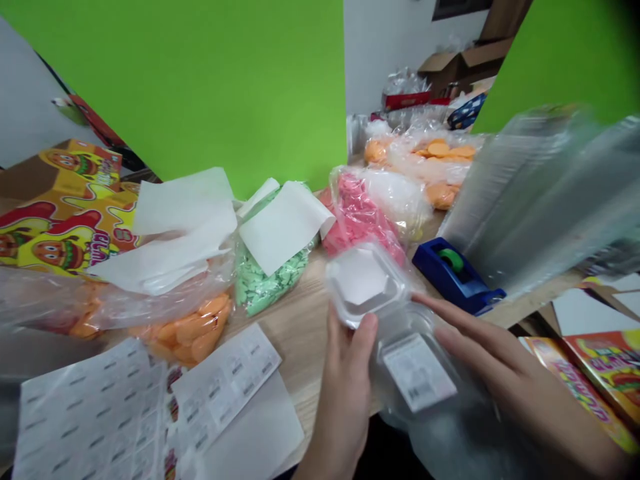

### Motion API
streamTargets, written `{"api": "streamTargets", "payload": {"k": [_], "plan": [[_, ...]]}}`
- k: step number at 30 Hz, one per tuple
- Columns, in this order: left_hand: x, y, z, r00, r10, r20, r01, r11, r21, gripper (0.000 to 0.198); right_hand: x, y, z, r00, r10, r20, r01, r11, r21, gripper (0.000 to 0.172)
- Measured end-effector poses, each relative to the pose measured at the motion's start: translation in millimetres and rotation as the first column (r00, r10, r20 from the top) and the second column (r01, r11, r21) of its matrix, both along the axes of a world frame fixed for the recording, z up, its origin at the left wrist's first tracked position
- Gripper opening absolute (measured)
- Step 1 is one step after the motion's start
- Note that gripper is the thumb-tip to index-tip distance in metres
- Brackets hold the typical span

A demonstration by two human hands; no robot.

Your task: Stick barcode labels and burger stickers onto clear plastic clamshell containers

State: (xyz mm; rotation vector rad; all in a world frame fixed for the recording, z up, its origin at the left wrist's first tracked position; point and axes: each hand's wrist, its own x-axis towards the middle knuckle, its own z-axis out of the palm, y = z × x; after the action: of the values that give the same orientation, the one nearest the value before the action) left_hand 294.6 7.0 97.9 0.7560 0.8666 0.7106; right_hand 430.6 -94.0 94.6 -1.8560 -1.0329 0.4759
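Observation:
A clear plastic clamshell container [369, 283] stands open at the centre right, slightly blurred. My left hand [345, 373] grips it from below, thumb against the near side of one half. A white printed label [419, 372] with a barcode shows on the lower half. My right hand [495, 353] is at that half's right side, fingers fairly straight along its edge; its thumb is hidden. Below lies a blurred, cloudy plastic bag or sheet [450, 440]. Printed label sheets [230, 380] lie on the table to the left.
A blue tape dispenser [455, 277] sits right of the container. Behind are bags of pink pieces [357, 213], green pieces [267, 287] and orange pieces [190, 330]. Tall stacks of clear plastic [530, 187] stand at the right, colourful boxes [65, 233] at the left. Green panels [225, 87] rise behind.

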Motion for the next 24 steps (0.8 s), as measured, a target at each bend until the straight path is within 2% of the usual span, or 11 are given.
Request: {"api": "streamTargets", "payload": {"k": [1,3,5,7,9,12,15,17,19,22,24], "plan": [[12,-1,-4.1,1.0,0.008,-0.001,-0.008,1.0,-0.02,0.061,13,4,-3.4,0.985,0.042,-0.169,-0.048,0.998,-0.032,0.039],[25,-2,-15.2,0.999,0.036,-0.028,-0.038,0.998,-0.047,0.054,25,12,-11.1,0.94,0.109,-0.323,-0.131,0.99,-0.047,0.041],[21,1,-25.4,0.996,0.052,-0.066,-0.058,0.994,-0.088,0.047,19,16,-17.5,0.926,0.15,-0.347,-0.175,0.984,-0.042,0.044],[5,9,-30.3,0.994,0.044,-0.105,-0.059,0.988,-0.144,0.042,-5,16,-24.4,0.913,0.168,-0.372,-0.201,0.978,-0.053,0.05],[-20,20,-28.3,0.989,0.02,-0.148,-0.048,0.98,-0.192,0.037,-42,13,-34.9,0.904,0.155,-0.398,-0.198,0.978,-0.069,0.058],[-57,37,-16.2,0.979,0.0,-0.206,-0.049,0.971,-0.233,0.029,-100,11,-56.0,0.945,0.09,-0.314,-0.087,0.996,0.022,0.061],[-74,44,-5.9,0.956,0.001,-0.294,-0.056,0.982,-0.179,0.023,-129,16,-68.4,0.955,0.083,-0.284,-0.057,0.993,0.1,0.071],[-73,41,-6.6,0.925,0.006,-0.379,-0.01,1.0,-0.008,0.028,-124,24,-66.6,0.927,0.094,-0.364,-0.067,0.994,0.086,0.063],[-66,36,-13.7,0.897,0.03,-0.442,0.049,0.984,0.168,0.04,-104,32,-59.7,0.877,0.113,-0.467,-0.106,0.994,0.041,0.05],[-64,31,-28.2,0.867,0.061,-0.494,0.088,0.958,0.274,0.058,-70,37,-50.4,0.861,0.128,-0.492,-0.143,0.99,0.008,0.047],[-79,38,-35.2,0.833,0.074,-0.549,0.143,0.929,0.342,0.058,-52,32,-50.7,0.877,0.125,-0.464,-0.148,0.989,-0.014,0.048]]}}
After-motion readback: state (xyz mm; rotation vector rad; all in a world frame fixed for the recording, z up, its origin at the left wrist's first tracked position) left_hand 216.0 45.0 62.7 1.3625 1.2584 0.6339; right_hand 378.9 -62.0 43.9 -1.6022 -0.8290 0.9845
